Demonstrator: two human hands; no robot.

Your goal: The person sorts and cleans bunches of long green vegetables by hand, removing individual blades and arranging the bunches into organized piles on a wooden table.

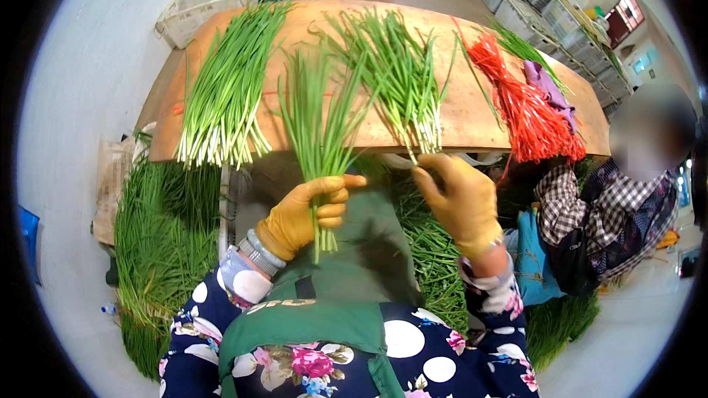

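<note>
My left hand [299, 217], in a yellow glove, is closed around the stems of a loose bunch of green chives [317, 121]. Their leaves fan upward over the table edge, and the cut ends stick out below my fist. To the right, my gloved right hand [466, 203] has its thumb and forefinger pinched at the pale stem ends of a pile of chives [402, 74] on the table. A stalk or so seems to be between those fingertips. Another pile of chives [230, 85] lies at the left of the table, its white ends toward me.
On the right of the wooden tabletop [476, 121] lie a heap of red plastic ties [520, 107] and a purple cloth [553, 92]. Loose chives [166, 250] are heaped on both sides of me. A person [601, 214] is close on the right. Crates [531, 11] stand behind.
</note>
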